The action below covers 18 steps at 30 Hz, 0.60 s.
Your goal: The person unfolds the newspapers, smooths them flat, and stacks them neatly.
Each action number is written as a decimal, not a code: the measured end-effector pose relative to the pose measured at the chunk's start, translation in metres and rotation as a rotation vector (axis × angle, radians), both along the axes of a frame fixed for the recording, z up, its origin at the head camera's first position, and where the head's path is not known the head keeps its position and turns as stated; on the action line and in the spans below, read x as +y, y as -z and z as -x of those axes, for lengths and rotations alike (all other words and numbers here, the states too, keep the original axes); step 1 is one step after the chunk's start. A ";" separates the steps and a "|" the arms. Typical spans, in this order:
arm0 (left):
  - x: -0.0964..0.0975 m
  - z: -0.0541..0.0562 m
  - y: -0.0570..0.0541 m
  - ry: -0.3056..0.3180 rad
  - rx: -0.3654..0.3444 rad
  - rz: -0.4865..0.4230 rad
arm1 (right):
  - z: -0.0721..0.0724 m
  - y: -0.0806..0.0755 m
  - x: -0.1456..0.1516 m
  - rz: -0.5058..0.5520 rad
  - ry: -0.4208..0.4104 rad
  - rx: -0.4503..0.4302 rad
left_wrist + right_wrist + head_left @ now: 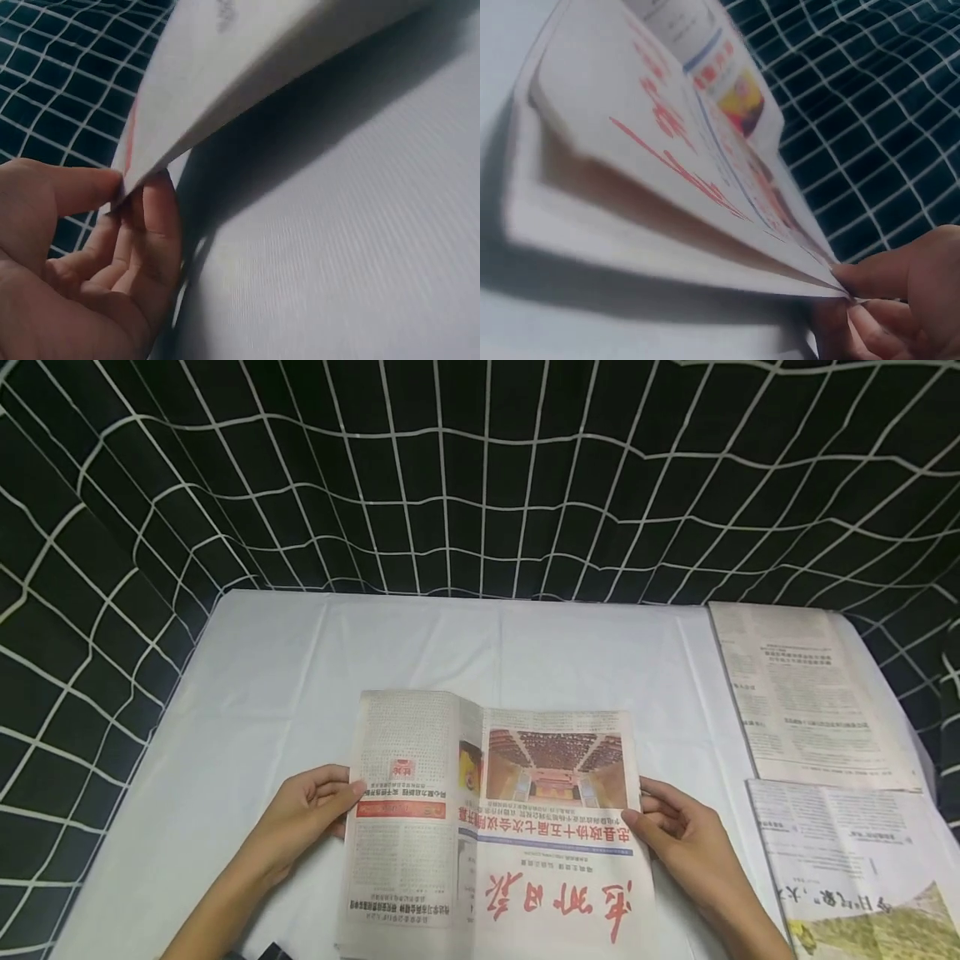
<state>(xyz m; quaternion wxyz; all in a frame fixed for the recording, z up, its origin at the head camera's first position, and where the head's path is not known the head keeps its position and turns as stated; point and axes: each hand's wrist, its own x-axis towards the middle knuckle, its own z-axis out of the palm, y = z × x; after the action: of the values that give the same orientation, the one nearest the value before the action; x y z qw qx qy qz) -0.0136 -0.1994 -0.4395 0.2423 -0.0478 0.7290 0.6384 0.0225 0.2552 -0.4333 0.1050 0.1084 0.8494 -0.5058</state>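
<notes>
White table (255, 693) with soft creases, 1 wordy newspaper (813, 693) at its far right, 1 picture newspaper (832, 852) just nearer.

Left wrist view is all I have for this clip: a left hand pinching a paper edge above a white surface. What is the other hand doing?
Observer: In the head view, the right hand pinches the opposite side edge of the same folded newspaper.
Operator: What is printed on the half nearer that hand?
Observer: A colour photograph of a hall interior, with large red characters on the side of it nearer the person.
Operator: Any other papers about?
Observer: Yes, at the person's right on the white tablecloth: a text-covered newspaper farther away, and a newspaper with a landscape picture nearer.
</notes>
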 end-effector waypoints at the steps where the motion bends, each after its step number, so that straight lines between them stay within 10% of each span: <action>1: 0.000 -0.001 0.000 -0.003 0.001 0.010 | -0.001 0.000 0.004 -0.017 -0.002 0.002; 11: 0.000 -0.007 0.001 -0.008 -0.013 0.042 | -0.006 -0.001 0.026 -0.161 -0.034 0.030; 18: 0.006 -0.014 0.004 -0.055 0.049 0.284 | -0.013 0.001 0.030 -0.262 -0.035 0.059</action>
<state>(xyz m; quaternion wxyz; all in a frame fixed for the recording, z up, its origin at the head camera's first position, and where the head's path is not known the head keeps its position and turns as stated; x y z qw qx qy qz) 0.0007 -0.1932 -0.4435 0.1976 -0.0863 0.8160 0.5363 0.0357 0.2850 -0.4344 0.0739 0.0915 0.9125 -0.3917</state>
